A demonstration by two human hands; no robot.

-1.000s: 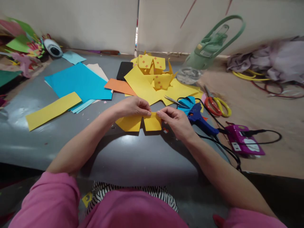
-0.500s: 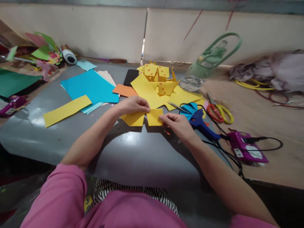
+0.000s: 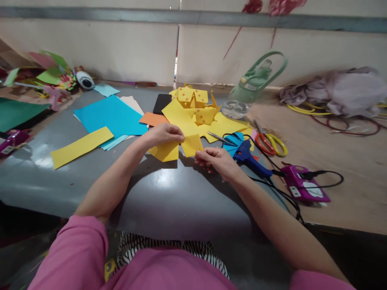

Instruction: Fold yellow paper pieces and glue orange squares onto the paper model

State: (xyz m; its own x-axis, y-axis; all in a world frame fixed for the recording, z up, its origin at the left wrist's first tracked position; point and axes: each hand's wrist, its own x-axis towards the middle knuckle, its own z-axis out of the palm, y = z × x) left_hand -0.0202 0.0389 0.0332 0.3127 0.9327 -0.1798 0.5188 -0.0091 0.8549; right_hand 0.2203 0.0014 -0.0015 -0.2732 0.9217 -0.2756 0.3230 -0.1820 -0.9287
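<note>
Between my two hands is a piece of yellow paper (image 3: 192,146), split by a wedge-shaped gap that opens towards me. My left hand (image 3: 167,134) pinches it at the top of the gap, its fingers closed over the left part. The thumb and fingers of my right hand (image 3: 216,159) grip the lower right corner of the right-hand flap, which is tilted. Behind them on the table sits a yellow paper model (image 3: 205,114) with orange spots, among yellow sheets (image 3: 178,114). A blue hot glue gun (image 3: 252,163) lies just right of my right hand.
Scissors (image 3: 273,145) with red and yellow handles and a purple power socket (image 3: 305,183) with black cables lie to the right. A green bottle (image 3: 249,86) stands behind. Leftward are blue paper (image 3: 110,114), a yellow strip (image 3: 81,147) and a black phone (image 3: 162,103).
The right-hand flap of the yellow paper has turned so that it slants, and the gap has widened at its top. My right hand has shifted slightly with it. The camera view has tipped upwards.
</note>
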